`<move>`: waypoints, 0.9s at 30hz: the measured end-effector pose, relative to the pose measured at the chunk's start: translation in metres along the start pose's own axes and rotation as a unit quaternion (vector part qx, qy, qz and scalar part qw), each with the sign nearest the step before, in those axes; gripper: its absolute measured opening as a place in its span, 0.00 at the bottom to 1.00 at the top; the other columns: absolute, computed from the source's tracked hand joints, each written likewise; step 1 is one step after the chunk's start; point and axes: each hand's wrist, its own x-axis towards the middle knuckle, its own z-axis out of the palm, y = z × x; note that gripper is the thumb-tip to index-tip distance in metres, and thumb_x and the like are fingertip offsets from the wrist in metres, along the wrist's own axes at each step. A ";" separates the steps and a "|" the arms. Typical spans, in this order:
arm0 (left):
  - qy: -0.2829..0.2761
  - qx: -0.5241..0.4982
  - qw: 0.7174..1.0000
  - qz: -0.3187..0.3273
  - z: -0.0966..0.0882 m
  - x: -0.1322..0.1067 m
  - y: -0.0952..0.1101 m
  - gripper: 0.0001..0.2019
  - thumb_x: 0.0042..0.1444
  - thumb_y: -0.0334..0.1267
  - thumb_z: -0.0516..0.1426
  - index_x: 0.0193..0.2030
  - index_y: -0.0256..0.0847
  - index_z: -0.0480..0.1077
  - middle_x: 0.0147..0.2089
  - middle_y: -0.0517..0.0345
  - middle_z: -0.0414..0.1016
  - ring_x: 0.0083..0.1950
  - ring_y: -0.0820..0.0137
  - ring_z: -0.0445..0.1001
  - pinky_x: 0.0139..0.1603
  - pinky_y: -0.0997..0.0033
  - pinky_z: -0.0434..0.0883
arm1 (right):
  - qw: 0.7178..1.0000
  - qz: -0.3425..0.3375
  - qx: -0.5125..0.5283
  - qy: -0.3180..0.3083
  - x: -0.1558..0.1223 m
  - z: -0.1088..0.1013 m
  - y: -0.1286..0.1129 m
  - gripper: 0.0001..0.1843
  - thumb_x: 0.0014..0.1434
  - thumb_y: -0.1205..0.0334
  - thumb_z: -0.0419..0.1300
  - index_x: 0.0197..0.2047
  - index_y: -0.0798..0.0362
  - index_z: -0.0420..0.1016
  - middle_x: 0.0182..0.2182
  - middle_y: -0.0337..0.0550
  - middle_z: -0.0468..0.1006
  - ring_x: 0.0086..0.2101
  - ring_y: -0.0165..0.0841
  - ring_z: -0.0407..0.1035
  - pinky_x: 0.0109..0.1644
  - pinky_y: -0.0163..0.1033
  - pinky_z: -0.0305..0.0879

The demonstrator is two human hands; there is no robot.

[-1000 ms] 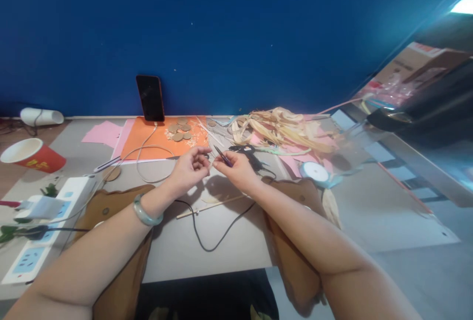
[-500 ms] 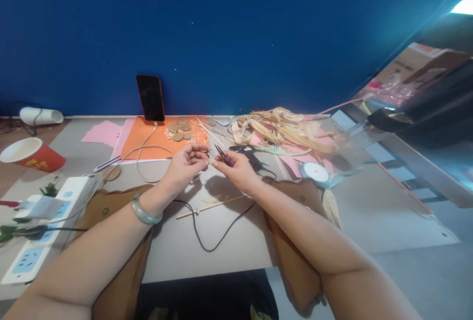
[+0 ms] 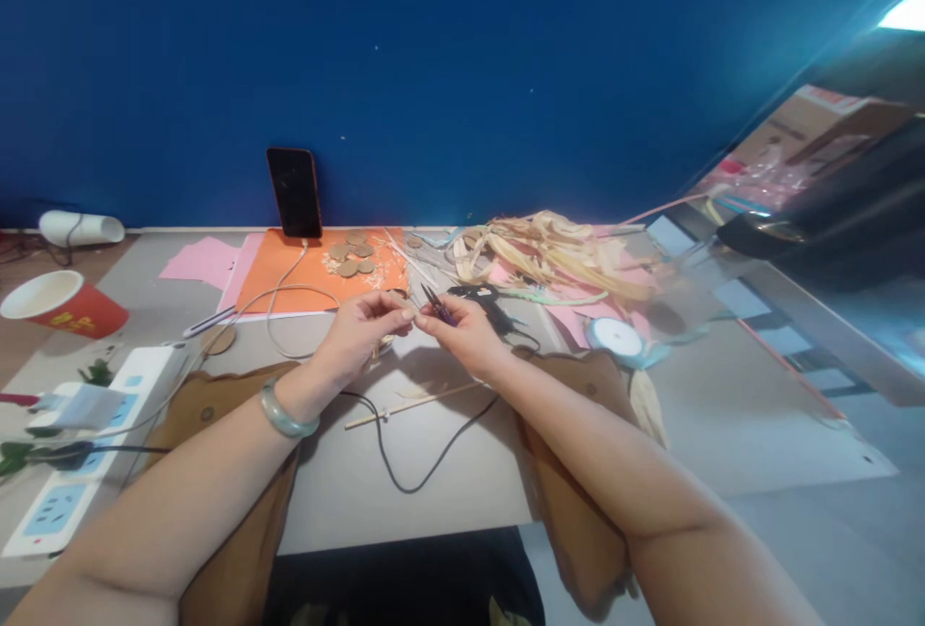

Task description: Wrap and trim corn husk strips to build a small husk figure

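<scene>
My left hand (image 3: 359, 335) is curled over the table centre, its fingers pinched on a small pale piece that I cannot make out. A green bangle (image 3: 283, 411) sits on that wrist. My right hand (image 3: 466, 331) is closed round small dark snips (image 3: 436, 303) whose blades point up and left, right at the left fingertips. Both hands nearly touch. A thin wooden stick (image 3: 411, 404) and a black cable (image 3: 426, 457) lie on the table just below them.
An orange sheet (image 3: 289, 270) with brown discs (image 3: 352, 256) and a propped phone (image 3: 293, 191) lie behind. Straw strips (image 3: 549, 255) pile at the back right, a ribbon spool (image 3: 615, 337) beside them. A red cup (image 3: 62, 303) and power strips (image 3: 87, 443) sit left.
My left hand has turned and dropped slightly, its fingertips closing in on the snips. The right hand has barely shifted.
</scene>
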 end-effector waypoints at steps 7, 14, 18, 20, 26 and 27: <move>0.007 -0.051 0.998 -0.022 -0.001 0.002 0.003 0.08 0.45 0.38 0.67 0.28 0.36 0.74 0.25 0.59 0.75 0.28 0.75 0.74 0.37 0.73 0.73 | 0.999 0.004 0.034 -0.030 0.000 0.002 0.007 0.30 0.58 0.34 0.51 0.28 0.55 0.70 0.15 0.31 0.55 0.19 0.24 0.49 0.23 0.33 0.47; -0.009 -0.070 0.997 -0.029 -0.003 0.002 0.001 0.08 0.47 0.37 0.66 0.28 0.35 0.74 0.26 0.57 0.77 0.29 0.74 0.76 0.38 0.73 0.74 | 0.998 0.008 0.032 -0.044 0.001 0.005 0.013 0.29 0.59 0.35 0.50 0.26 0.54 0.68 0.14 0.31 0.55 0.17 0.24 0.49 0.21 0.33 0.46; -0.008 -0.072 0.997 -0.035 -0.002 0.002 0.001 0.08 0.46 0.37 0.66 0.27 0.36 0.73 0.26 0.58 0.76 0.29 0.74 0.76 0.37 0.74 0.74 | 0.999 0.009 0.014 -0.048 0.000 0.005 0.012 0.30 0.59 0.33 0.49 0.25 0.53 0.66 0.14 0.32 0.56 0.17 0.24 0.49 0.21 0.33 0.46; -0.004 -0.072 0.997 -0.037 0.000 0.001 0.002 0.08 0.45 0.37 0.67 0.27 0.35 0.73 0.26 0.59 0.76 0.29 0.74 0.76 0.37 0.74 0.74 | 0.999 0.005 0.008 -0.052 0.000 0.005 0.011 0.31 0.59 0.33 0.48 0.24 0.53 0.66 0.14 0.32 0.56 0.17 0.25 0.50 0.21 0.33 0.46; 0.004 -0.077 0.996 -0.040 0.001 0.001 0.002 0.09 0.44 0.37 0.67 0.26 0.35 0.73 0.25 0.59 0.76 0.28 0.74 0.76 0.35 0.75 0.74 | 0.998 -0.003 -0.012 -0.054 0.002 0.004 0.013 0.31 0.59 0.33 0.48 0.24 0.54 0.65 0.15 0.33 0.57 0.18 0.25 0.51 0.22 0.33 0.47; 0.004 -0.077 0.996 -0.041 0.001 0.001 0.002 0.09 0.44 0.37 0.67 0.26 0.35 0.73 0.25 0.59 0.76 0.28 0.74 0.76 0.35 0.75 0.74 | 0.998 -0.006 -0.012 -0.055 0.002 0.004 0.013 0.31 0.59 0.33 0.48 0.24 0.54 0.65 0.15 0.33 0.57 0.18 0.25 0.51 0.21 0.32 0.47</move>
